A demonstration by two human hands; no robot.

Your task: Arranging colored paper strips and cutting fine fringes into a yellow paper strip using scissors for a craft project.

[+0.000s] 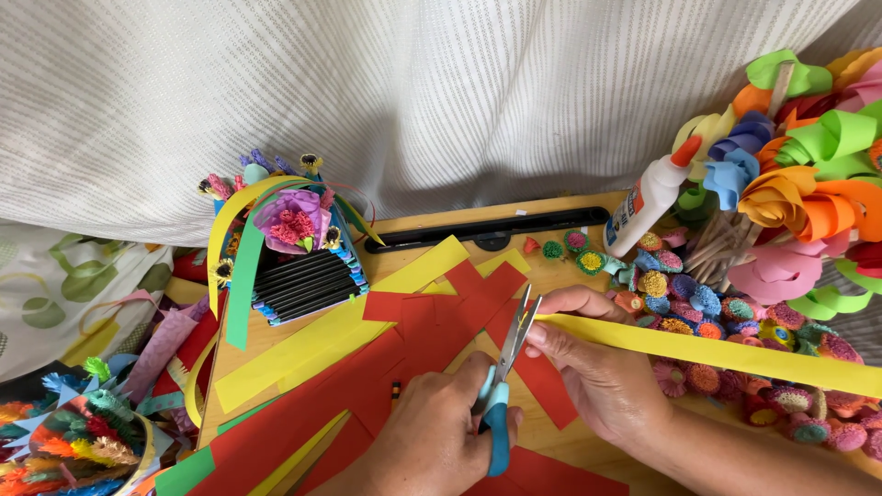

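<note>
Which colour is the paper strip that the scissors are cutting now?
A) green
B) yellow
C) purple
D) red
B: the open blades of the scissors, worked by the left hand, close over the end of a long yellow strip that the right hand pinches.

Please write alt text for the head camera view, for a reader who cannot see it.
The left hand holds blue-handled scissors at the end of a long yellow paper strip, which the right hand pinches. Red and yellow paper strips, small paper flowers and a glue bottle lie on the wooden table.
</note>
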